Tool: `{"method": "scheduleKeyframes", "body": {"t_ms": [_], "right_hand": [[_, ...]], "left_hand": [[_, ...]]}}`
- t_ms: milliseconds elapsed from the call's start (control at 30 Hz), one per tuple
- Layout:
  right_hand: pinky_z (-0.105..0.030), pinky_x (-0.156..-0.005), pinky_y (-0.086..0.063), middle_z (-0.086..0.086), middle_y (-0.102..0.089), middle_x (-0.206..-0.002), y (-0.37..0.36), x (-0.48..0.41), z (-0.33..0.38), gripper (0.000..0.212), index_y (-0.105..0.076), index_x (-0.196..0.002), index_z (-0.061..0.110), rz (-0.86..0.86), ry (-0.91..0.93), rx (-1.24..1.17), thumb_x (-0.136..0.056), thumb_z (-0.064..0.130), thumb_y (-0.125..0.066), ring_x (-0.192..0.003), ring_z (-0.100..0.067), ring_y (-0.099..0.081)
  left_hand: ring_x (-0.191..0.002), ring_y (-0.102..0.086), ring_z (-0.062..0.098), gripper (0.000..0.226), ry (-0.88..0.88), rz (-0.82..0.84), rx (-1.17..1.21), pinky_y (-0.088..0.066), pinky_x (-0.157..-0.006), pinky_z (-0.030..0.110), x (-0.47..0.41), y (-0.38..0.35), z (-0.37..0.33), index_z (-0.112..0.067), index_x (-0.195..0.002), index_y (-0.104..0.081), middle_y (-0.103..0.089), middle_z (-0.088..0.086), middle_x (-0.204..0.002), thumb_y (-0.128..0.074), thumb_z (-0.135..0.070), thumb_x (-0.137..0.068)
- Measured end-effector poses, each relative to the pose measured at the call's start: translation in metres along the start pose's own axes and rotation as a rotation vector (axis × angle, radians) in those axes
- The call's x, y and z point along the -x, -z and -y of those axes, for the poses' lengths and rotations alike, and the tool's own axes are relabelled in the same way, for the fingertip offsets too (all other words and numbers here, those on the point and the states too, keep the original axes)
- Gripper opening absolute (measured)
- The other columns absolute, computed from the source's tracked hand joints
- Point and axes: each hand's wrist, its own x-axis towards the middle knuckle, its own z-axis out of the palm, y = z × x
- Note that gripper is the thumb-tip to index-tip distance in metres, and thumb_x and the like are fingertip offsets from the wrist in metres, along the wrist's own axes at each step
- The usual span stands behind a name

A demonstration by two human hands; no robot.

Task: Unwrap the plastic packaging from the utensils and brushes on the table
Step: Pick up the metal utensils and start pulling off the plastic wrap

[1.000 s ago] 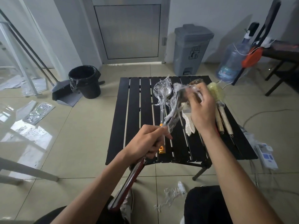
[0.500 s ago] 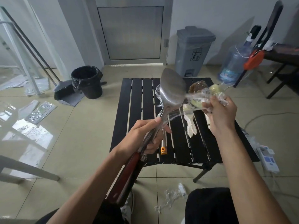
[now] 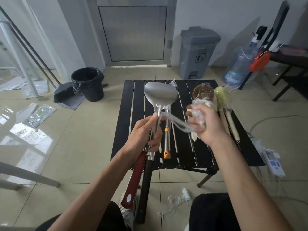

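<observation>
My left hand [image 3: 145,130] curls round the shaft of a bare, matte steel spatula [image 3: 160,95]. Its broad scooped head stands upright above the black slatted table [image 3: 133,100]. A red handle [image 3: 133,180] and a black handle [image 3: 145,189] sit in the same grip. My right hand [image 3: 205,124] clutches a crumpled wad of clear plastic wrap [image 3: 196,114], with a twisted strand stretching to the spatula's neck. The black bucket [image 3: 86,84] has a glossy bag liner, and the grey pedal bin [image 3: 198,50] is lidded.

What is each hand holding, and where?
Left hand grips the spatula by its metal shaft. Right hand clutches the plastic wrap, bunched, a strand reaching the shaft.
</observation>
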Motion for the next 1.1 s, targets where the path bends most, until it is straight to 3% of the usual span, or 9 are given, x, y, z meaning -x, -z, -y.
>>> {"method": "scheduleKeyframes", "body": {"t_ms": [133, 267, 333, 400, 500, 667, 867, 967, 1100], "right_hand": [[-0.033, -0.076, -0.05, -0.016, -0.067, -0.098, -0.025, 0.011, -0.01, 0.043, -0.077, -0.1, 0.021, 0.281, -0.093, 0.64, -0.087, 0.055, -0.054, -0.086, -0.018, -0.065], [-0.015, -0.055, -0.04, 0.005, -0.046, -0.061, -0.034, 0.018, -0.017, 0.058, -0.063, -0.076, 0.014, 0.41, -0.032, 0.688, -0.093, 0.068, -0.053, -0.052, -0.01, -0.04], [-0.019, -0.046, -0.032, 0.009, -0.044, -0.058, -0.037, 0.015, -0.021, 0.066, -0.058, -0.081, -0.007, 0.329, 0.106, 0.707, -0.097, 0.057, -0.061, -0.047, -0.013, -0.032], [-0.021, -0.043, -0.027, -0.009, -0.048, -0.063, -0.035, 0.011, -0.024, 0.062, -0.056, -0.091, -0.021, 0.24, 0.218, 0.665, -0.099, 0.04, -0.066, -0.045, -0.015, -0.034], [-0.02, -0.051, -0.034, -0.014, -0.042, -0.068, -0.031, 0.01, -0.023, 0.053, -0.052, -0.083, -0.016, 0.205, 0.234, 0.551, -0.096, 0.032, -0.068, -0.052, -0.018, -0.035], [-0.032, -0.071, -0.048, 0.005, -0.049, -0.064, -0.012, 0.002, -0.012, 0.027, -0.054, -0.058, 0.024, -0.005, 0.228, 0.198, -0.079, 0.014, -0.068, -0.065, -0.012, -0.049], [-0.039, -0.077, -0.055, -0.007, -0.074, -0.086, -0.023, 0.014, -0.03, 0.024, -0.066, -0.075, 0.007, 0.168, 0.022, 0.505, -0.094, -0.002, -0.055, -0.084, -0.02, -0.066], [-0.045, -0.08, -0.053, -0.012, -0.068, -0.081, -0.047, 0.019, -0.06, 0.023, -0.065, -0.096, -0.004, 0.171, -0.042, 0.869, -0.103, 0.014, -0.052, -0.077, -0.026, -0.062], [-0.043, -0.068, -0.04, -0.005, -0.049, -0.066, -0.067, 0.026, -0.071, 0.041, -0.055, -0.076, 0.016, 0.259, -0.034, 0.931, -0.096, 0.052, -0.055, -0.06, -0.02, -0.046]], "left_hand": [[-0.039, -0.038, 0.011, 0.021, -0.024, -0.104, -0.103, -0.037, -0.038, 0.022, 0.0, -0.003, 0.001, -0.015, -0.11, -0.052, -0.048, 0.004, -0.061, -0.055, -0.036, -0.109], [-0.04, -0.043, 0.013, 0.023, -0.037, -0.15, -0.112, -0.044, -0.04, 0.025, -0.001, 0.0, 0.001, -0.012, -0.102, -0.049, -0.055, 0.011, -0.071, -0.057, -0.033, -0.108], [-0.043, -0.049, 0.014, 0.021, -0.011, -0.139, -0.017, -0.051, -0.042, 0.028, 0.001, 0.0, -0.001, -0.017, -0.094, -0.051, -0.059, 0.01, -0.076, -0.055, -0.031, -0.109], [-0.048, -0.052, 0.013, 0.018, 0.041, -0.093, 0.122, -0.054, -0.046, 0.03, 0.001, -0.001, -0.002, -0.022, -0.096, -0.055, -0.059, 0.007, -0.08, -0.05, -0.03, -0.111], [-0.045, -0.046, 0.007, 0.011, 0.092, -0.074, 0.279, -0.053, -0.046, 0.028, -0.002, 0.003, -0.004, -0.022, -0.11, -0.05, -0.056, 0.004, -0.08, -0.049, -0.034, -0.11], [-0.045, -0.043, 0.006, 0.016, 0.119, -0.186, 0.355, -0.043, -0.039, 0.02, -0.007, 0.025, -0.002, -0.021, -0.108, -0.046, -0.062, 0.003, -0.08, -0.048, -0.037, -0.109], [-0.05, -0.04, 0.009, 0.003, 0.043, -0.341, 0.343, -0.046, -0.05, 0.026, -0.02, 0.032, 0.009, -0.024, -0.112, -0.046, -0.048, 0.001, -0.069, -0.048, -0.025, -0.111], [-0.054, -0.042, 0.01, 0.008, 0.012, -0.381, 0.285, -0.044, -0.053, 0.027, -0.027, 0.031, 0.011, -0.023, -0.116, -0.05, -0.045, -0.001, -0.067, -0.044, -0.02, -0.111], [-0.052, -0.044, 0.009, 0.01, 0.018, -0.509, 0.161, -0.042, -0.048, 0.023, -0.032, 0.036, 0.009, -0.019, -0.109, -0.056, -0.044, -0.003, -0.062, -0.046, -0.019, -0.11]]}}
